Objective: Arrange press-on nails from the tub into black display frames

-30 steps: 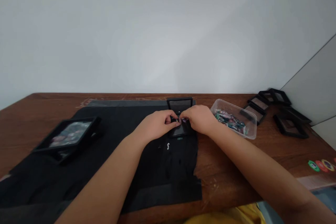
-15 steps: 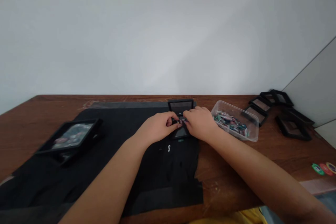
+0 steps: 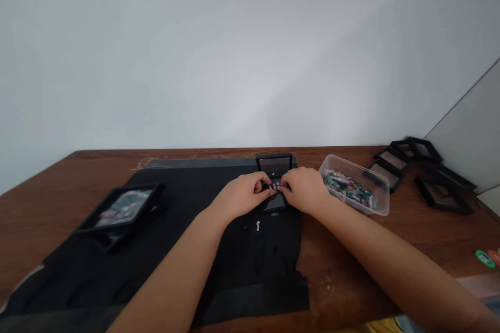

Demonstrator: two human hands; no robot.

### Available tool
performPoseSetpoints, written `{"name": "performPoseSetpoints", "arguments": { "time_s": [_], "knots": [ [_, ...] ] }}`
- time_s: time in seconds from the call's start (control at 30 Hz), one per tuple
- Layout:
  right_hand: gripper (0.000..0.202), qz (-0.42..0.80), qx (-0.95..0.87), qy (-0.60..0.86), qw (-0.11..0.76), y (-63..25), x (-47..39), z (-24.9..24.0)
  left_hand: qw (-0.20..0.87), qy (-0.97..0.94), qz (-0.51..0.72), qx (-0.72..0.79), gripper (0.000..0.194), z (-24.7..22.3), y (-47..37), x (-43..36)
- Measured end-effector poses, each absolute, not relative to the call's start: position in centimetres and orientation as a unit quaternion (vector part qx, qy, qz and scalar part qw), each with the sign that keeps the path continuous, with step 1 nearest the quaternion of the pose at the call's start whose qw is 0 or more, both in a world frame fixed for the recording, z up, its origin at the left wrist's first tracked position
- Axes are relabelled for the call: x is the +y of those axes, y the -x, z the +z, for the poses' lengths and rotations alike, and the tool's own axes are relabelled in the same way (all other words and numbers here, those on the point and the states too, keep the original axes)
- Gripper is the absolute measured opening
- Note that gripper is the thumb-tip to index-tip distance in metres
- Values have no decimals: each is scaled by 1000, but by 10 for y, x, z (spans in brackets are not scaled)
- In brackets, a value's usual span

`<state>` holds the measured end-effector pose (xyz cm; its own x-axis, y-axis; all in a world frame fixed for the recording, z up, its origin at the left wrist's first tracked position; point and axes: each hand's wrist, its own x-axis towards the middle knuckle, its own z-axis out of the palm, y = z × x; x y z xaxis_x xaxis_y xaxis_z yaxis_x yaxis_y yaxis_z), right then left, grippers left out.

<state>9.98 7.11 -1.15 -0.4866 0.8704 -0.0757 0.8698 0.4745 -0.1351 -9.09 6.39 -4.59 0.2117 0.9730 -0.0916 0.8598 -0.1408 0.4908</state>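
A small black hinged display case lies opened on a black cloth, its lid standing up at the back. Over its lower half, my left hand has thumb and fingers curled toward small coloured pieces. From the other side my right hand pinches at the same pieces, fingertips close to the left ones. Which piece each hand grips is too small to make out. Just right of my right hand is a clear plastic tub with many small colourful pieces inside.
Stacked black cases with a filled window sit at left on the cloth. Several black frames lie at the far right by the wall. A white scrap is near the case. Round coloured tokens lie at the right edge.
The view has shifted, so everything sits slightly further right and lower. My fingers have moved slightly over the small pieces in the case; both hands stay there.
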Motion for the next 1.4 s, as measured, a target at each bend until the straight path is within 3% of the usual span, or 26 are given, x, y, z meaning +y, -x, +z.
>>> {"name": "performPoseSetpoints", "arguments": {
  "time_s": [0.6, 1.4],
  "knots": [
    [20, 45, -911, 410, -22, -110, 69, -10, 236, -737, 113, 623, 25, -35, 89, 59],
    [24, 87, -895, 438, -16, -117, 76, -14, 245, -735, 109, 623, 35, -35, 93, 57]
  ]
}}
